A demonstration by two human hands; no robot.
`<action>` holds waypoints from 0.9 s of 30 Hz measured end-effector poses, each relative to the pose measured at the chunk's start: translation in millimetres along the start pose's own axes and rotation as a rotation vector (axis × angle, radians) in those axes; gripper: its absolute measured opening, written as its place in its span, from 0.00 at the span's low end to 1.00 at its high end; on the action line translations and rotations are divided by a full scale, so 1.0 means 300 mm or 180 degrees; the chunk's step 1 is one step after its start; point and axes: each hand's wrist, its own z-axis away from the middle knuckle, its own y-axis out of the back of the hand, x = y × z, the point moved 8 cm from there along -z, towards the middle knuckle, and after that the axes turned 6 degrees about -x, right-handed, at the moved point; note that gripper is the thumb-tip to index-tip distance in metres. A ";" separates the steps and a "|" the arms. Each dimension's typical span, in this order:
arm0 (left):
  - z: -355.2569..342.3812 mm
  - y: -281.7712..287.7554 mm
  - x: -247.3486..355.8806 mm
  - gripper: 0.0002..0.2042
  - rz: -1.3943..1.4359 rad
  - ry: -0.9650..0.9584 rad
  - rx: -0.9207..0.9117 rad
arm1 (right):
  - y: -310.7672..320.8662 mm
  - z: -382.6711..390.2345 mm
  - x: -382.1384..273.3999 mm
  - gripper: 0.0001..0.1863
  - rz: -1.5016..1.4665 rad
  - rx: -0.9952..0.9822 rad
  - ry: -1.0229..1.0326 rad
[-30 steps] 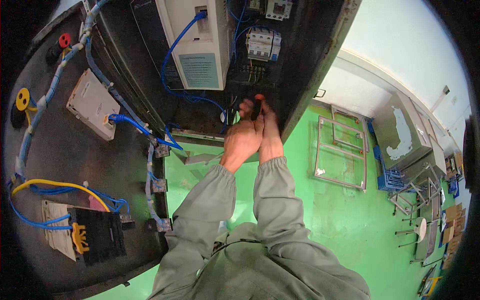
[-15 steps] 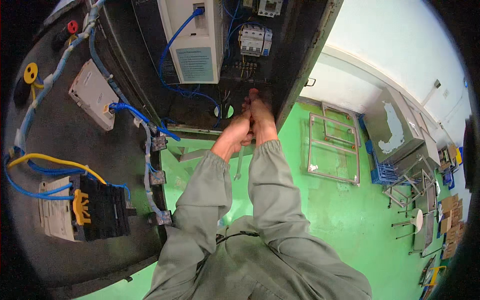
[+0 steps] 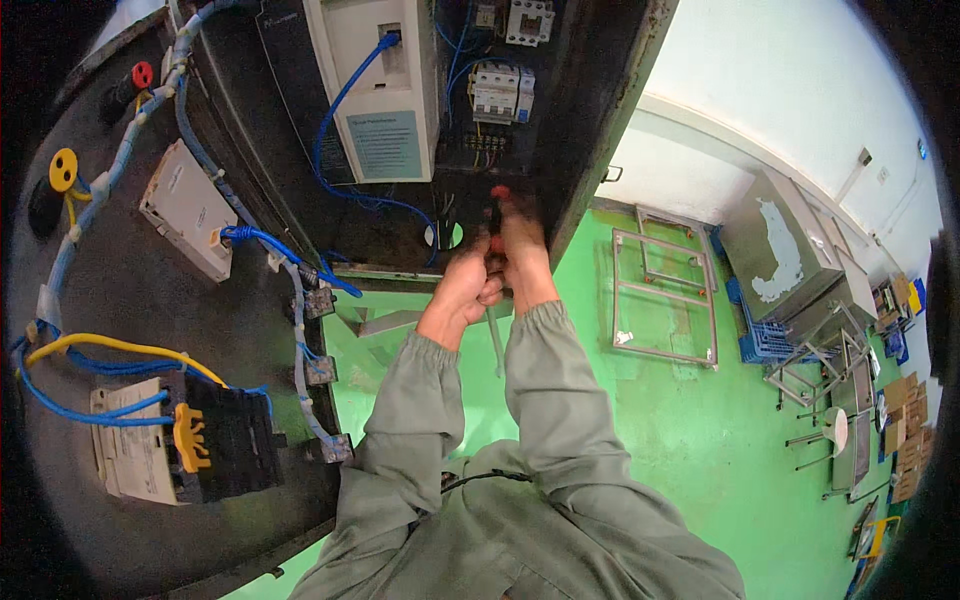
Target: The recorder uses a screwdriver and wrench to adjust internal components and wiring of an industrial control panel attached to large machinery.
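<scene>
Both my hands meet low in the front opening of a dark metal cabinet [image 3: 590, 150]. My left hand [image 3: 468, 287] is closed, its fingers curled against my right wrist. From beneath those fingers hangs a slim metal wrench [image 3: 497, 342], its upper part hidden. My right hand [image 3: 522, 240], smeared by motion, is closed around a red-and-black tool handle [image 3: 496, 215]; its working end cannot be made out. Just left of the hands, dark wire ends [image 3: 446, 222] stand by a round hole in the cabinet floor. Above them sits a small terminal block [image 3: 486, 146] with thin wires.
Circuit breakers [image 3: 502, 92] and a white drive unit [image 3: 385, 110] with a blue cable are mounted inside. The open door [image 3: 110, 330] at left carries a contactor [image 3: 185, 440] and cable bundles. Metal frames [image 3: 665, 295] stand on the green floor [image 3: 680, 430] at right.
The cabinet and door sit slightly lower and shifted in view. My right hand and the red-and-black handle have turned a little; the wrench hangs at a slightly different angle.
</scene>
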 end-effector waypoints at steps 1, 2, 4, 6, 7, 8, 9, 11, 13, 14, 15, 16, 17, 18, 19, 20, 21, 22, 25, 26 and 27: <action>-0.002 0.001 0.006 0.14 0.0013 -0.0033 -0.0034 | -0.028 0.045 0.013 0.13 -0.0390 -0.0224 -0.0781; -0.008 -0.008 0.003 0.15 0.0406 -0.0007 -0.0282 | -0.032 0.041 0.014 0.13 -0.0361 -0.0238 -0.0748; -0.004 -0.033 0.004 0.15 0.0784 0.0012 -0.0536 | -0.036 0.016 -0.004 0.17 -0.0347 -0.0296 -0.0262; 0.018 0.008 0.010 0.14 0.0302 -0.0220 0.0260 | -0.026 0.024 -0.003 0.18 -0.0156 -0.0073 -0.0044; 0.023 -0.005 0.008 0.14 0.0289 -0.0229 0.0239 | -0.012 0.031 -0.021 0.19 0.0044 0.0172 0.0171; 0.032 -0.024 0.010 0.14 -0.0074 -0.0266 0.0244 | 0.002 0.015 -0.022 0.19 -0.0003 0.0207 0.0476; 0.031 -0.042 0.015 0.14 -0.0436 -0.0304 0.0245 | 0.026 -0.009 -0.011 0.19 0.0000 0.0228 0.0507; 0.018 0.013 0.016 0.13 -0.0509 -0.0289 0.0341 | 0.001 -0.004 -0.025 0.17 0.0115 0.0221 0.0740; 0.000 0.007 0.015 0.13 0.0126 -0.0283 -0.0050 | 0.006 0.003 -0.027 0.17 -0.0048 0.0053 0.0493; -0.002 0.006 0.017 0.13 0.0122 -0.0285 -0.0056 | 0.000 0.005 -0.020 0.17 -0.0198 -0.0100 0.0251; -0.003 0.004 0.014 0.13 0.0509 -0.0268 -0.0088 | 0.001 -0.003 -0.014 0.17 -0.0199 -0.0102 0.0259; 0.000 -0.007 0.007 0.13 0.0899 -0.0238 -0.0132 | -0.007 -0.006 -0.009 0.18 -0.0376 -0.0233 0.0261; -0.003 -0.007 0.001 0.13 0.0898 -0.0234 -0.0147 | -0.016 -0.009 -0.006 0.18 -0.0552 -0.0368 0.0264; -0.009 -0.003 -0.009 0.14 0.0859 -0.0221 -0.0154 | -0.013 -0.005 0.000 0.18 -0.0546 -0.0363 0.0277; -0.008 -0.009 0.002 0.14 0.0812 -0.0232 -0.0162 | -0.018 0.009 -0.014 0.20 -0.0336 -0.0262 0.0370; 0.001 -0.015 0.007 0.14 0.0804 -0.0260 -0.0179 | -0.023 0.021 -0.026 0.21 -0.0127 -0.0162 0.0465; 0.019 -0.007 0.009 0.14 0.0494 -0.0291 0.0002 | -0.032 0.019 -0.020 0.21 -0.0122 -0.0183 0.0495; 0.021 -0.020 -0.001 0.14 0.0195 -0.0290 0.0135 | -0.001 0.010 -0.021 0.22 -0.0095 -0.0133 0.0712; 0.011 -0.025 0.006 0.15 -0.0059 -0.0382 0.0042 | 0.023 -0.020 -0.024 0.22 0.0138 0.0031 0.1339; 0.018 -0.002 0.010 0.19 0.0085 -0.0403 0.0091 | -0.006 0.006 -0.009 0.20 -0.0035 -0.0074 0.0743; 0.027 0.020 0.020 0.19 0.0087 -0.0457 0.0113 | -0.036 0.029 0.013 0.18 -0.0195 -0.0178 0.0142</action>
